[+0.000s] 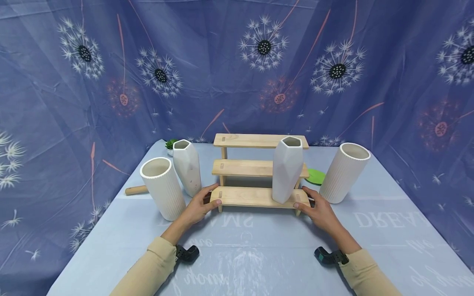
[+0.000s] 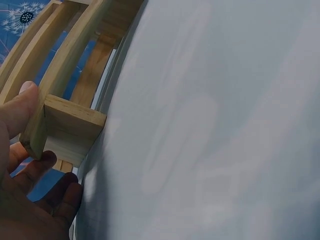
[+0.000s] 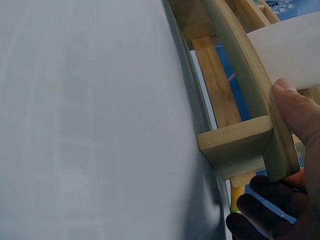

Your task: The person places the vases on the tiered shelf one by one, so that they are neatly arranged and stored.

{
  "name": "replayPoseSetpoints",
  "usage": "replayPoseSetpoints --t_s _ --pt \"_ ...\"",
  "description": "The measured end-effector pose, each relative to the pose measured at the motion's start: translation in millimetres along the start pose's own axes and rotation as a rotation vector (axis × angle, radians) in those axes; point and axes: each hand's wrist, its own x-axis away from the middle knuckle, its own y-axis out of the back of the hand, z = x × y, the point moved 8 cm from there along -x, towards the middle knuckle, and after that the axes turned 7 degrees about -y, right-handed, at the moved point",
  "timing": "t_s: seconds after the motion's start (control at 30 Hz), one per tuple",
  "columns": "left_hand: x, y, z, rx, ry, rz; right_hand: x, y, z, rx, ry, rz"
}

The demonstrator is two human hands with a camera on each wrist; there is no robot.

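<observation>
A three-tier wooden stand (image 1: 244, 196) sits at the middle of the table, with a hand at each end of its lowest step. My left hand (image 1: 198, 206) grips the left end; in the left wrist view its thumb (image 2: 26, 95) lies on top of the board and the fingers are curled below. At the other end my right hand (image 1: 321, 210) grips likewise, thumb (image 3: 295, 107) over the board, fingers (image 3: 280, 195) underneath. A white faceted vase (image 1: 286, 170) stands upright on the right part of the lowest step, close to the right thumb.
Left of the stand are a ribbed white vase (image 1: 163, 191), another faceted vase (image 1: 187, 168), a small potted plant (image 1: 171, 144) and a wooden stick (image 1: 135, 190). To the right stand a second ribbed vase (image 1: 344, 174) and a green-topped item (image 1: 316, 176). A blue patterned curtain (image 1: 207, 61) hangs behind.
</observation>
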Motion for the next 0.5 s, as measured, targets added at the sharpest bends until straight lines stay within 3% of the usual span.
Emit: replayPoseSetpoints --t_s 0.37,0.5 --pt "1.7 2.7 2.1 -0.024 0.048 -0.03 1.5 -0.4 1.8 -0.009 -0.007 0.005" --pt "4.3 3.4 -7.6 -0.031 0.014 -0.048 1.9 0.0 2.3 -0.012 0.0 -0.001"
